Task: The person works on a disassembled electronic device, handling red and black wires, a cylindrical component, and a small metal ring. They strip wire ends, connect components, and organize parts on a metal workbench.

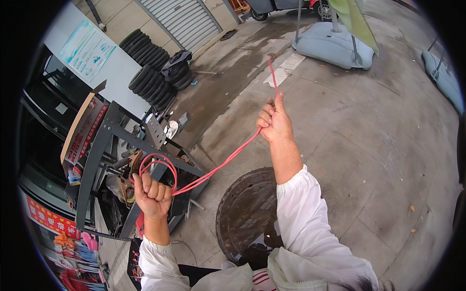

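Note:
A thin red cable [215, 170] stretches between my two raised hands in a doubled strand. My left hand [152, 196] is closed around it at the lower left, and a few loose loops stand up above that fist. Farther out and to the right, my right hand [275, 119] grips the other end, thumb pointing up. Beyond its thumb a short length of the cable sticks up and away. Whether the far tip carries a connector is too small to tell.
Left of me stands a dark metal rack [100, 160] crowded with tools and parts. Stacked tyres [151, 87] lean by the wall behind it. Below my hands lies a round wet manhole cover [246, 213]. A grey-blue parasol base [335, 44] sits on the pavement at the far right.

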A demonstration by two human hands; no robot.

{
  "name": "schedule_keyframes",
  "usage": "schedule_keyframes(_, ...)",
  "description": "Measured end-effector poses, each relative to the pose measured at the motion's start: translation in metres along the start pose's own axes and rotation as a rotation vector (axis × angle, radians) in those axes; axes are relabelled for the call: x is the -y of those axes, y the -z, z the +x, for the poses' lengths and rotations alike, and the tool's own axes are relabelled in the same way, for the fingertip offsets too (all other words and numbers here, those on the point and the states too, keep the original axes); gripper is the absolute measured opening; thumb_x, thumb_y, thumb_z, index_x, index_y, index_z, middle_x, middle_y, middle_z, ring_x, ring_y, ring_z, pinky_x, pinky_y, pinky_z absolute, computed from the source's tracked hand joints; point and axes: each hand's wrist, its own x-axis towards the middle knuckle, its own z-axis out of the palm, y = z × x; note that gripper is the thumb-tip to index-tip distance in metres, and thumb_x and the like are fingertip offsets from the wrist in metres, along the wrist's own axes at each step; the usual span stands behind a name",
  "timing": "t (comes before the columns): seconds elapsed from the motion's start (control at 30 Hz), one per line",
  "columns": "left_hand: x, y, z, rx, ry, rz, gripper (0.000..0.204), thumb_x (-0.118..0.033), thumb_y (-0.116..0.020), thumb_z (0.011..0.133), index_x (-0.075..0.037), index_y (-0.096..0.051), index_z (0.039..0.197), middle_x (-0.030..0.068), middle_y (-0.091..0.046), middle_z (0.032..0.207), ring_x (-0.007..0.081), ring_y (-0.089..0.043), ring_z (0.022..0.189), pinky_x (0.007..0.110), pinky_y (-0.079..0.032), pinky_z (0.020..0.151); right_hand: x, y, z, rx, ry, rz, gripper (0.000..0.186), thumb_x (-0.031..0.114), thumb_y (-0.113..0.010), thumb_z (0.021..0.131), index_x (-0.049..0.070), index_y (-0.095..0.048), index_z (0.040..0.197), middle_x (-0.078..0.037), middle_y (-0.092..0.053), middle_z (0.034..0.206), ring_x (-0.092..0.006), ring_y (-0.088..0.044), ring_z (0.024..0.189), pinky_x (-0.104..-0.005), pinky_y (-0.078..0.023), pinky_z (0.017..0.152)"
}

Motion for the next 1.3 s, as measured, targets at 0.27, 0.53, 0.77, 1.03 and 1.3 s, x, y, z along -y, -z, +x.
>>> schedule_keyframes(0.27, 0.010, 0.019, -0.028, -0.179, 0.006, 0.003, 0.045, -0.044, -0.028, 0.102, -0.016, -0.034, 0.068, -0.0077, -0.019, 0.046, 0.0077, -0.011, 0.037, 0.026, -0.015, 0.038, -0.015, -0.014, -0.018, 0.244, 0.235, -0.527, 0.055, 0.056, -0.040, 0.095, 0.003, -0.053, 0.104, 0.005, -0.032, 0.061, -0.0026, -0.024, 0.045, -0.0202, -0.021, 0.039)
schedule_keyframes(0.53, 0.001, -0.012, -0.001, -0.091, 0.061, 0.177, 0.047, -0.046, -0.028, 0.102, -0.014, -0.035, 0.068, -0.0060, -0.020, 0.046, 0.0092, -0.013, 0.038, 0.027, -0.015, 0.038, -0.027, -0.025, -0.032, 0.335, 0.583, -1.182, 0.049, 0.045, -0.048, 0.097, 0.002, -0.050, 0.120, -0.001, -0.046, 0.070, -0.0123, -0.047, 0.060, -0.0270, -0.040, 0.056)
schedule_keyframes(0.77, -0.016, -0.055, 0.025, 0.266, 0.061, 0.170, 0.044, -0.046, -0.025, 0.102, -0.011, -0.037, 0.078, -0.0068, -0.022, 0.047, 0.0079, -0.014, 0.037, 0.027, -0.017, 0.038, -0.038, -0.039, -0.046, 0.432, 0.773, -1.538, 0.030, 0.027, -0.058, 0.093, 0.001, -0.061, 0.109, -0.015, -0.064, 0.085, -0.0229, -0.062, 0.078, -0.0327, -0.047, 0.068)
schedule_keyframes(1.03, -0.014, -0.080, 0.042, 0.645, 0.083, -0.321, 0.045, -0.044, -0.025, 0.102, -0.011, -0.033, 0.073, -0.0068, -0.024, 0.043, 0.0052, -0.019, 0.030, 0.021, -0.017, 0.029, -0.066, -0.038, -0.061, 0.736, 0.374, -1.306, 0.024, 0.021, -0.055, 0.096, 0.001, -0.064, 0.106, -0.007, -0.065, 0.086, -0.0146, -0.057, 0.077, -0.0288, -0.046, 0.070)
schedule_keyframes(1.3, -0.003, -0.073, 0.045, 0.543, 0.158, -0.567, 0.045, -0.045, -0.023, 0.102, -0.011, -0.036, 0.076, -0.0073, -0.024, 0.045, 0.0051, -0.017, 0.032, 0.022, -0.015, 0.032, -0.079, -0.045, -0.079, 0.878, -0.193, -0.734, 0.028, 0.025, -0.049, 0.099, 0.002, -0.063, 0.107, -0.002, -0.063, 0.088, -0.0052, -0.048, 0.070, -0.0207, -0.039, 0.059)
